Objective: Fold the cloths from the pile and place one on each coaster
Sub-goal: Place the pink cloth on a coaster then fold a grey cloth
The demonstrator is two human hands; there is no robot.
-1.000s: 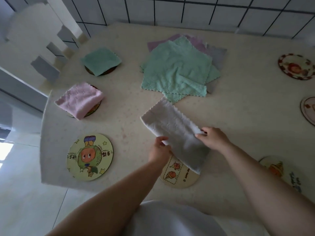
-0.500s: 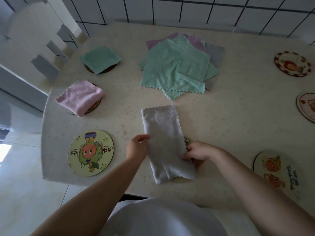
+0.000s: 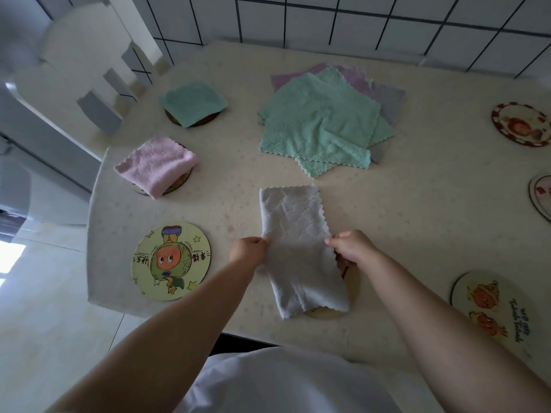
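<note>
Grey cloth point(image 3: 298, 248) folded into a long strip, lying flat on the cream tabletop point(image 3: 417, 204) near its front edge, near end draped over a mostly hidden coaster point(image 3: 350, 281). Left hand point(image 3: 249, 250) pinching the strip's left edge about midway along, fingers curled onto the fabric. Right hand point(image 3: 350, 247) pinching the right edge opposite, fingertips on the cloth, thumb tucked beneath. Behind the strip, well apart: pile of cloths point(image 3: 325, 120), unfolded, green on top, purple and grey corners poking out beneath. To the left, folded green cloth point(image 3: 192, 102) resting on a dark coaster, and nearer, folded pink cloth point(image 3: 156, 165) covering most of another coaster. Bare cartoon coaster point(image 3: 171, 260) just left of the left hand, close to the tabletop edge. More bare coasters on the right: one near the front point(image 3: 489, 305), one at the far right point(image 3: 520, 123), one cut off by the frame point(image 3: 541, 195). White tiled wall point(image 3: 328, 19) behind the tabletop.
</note>
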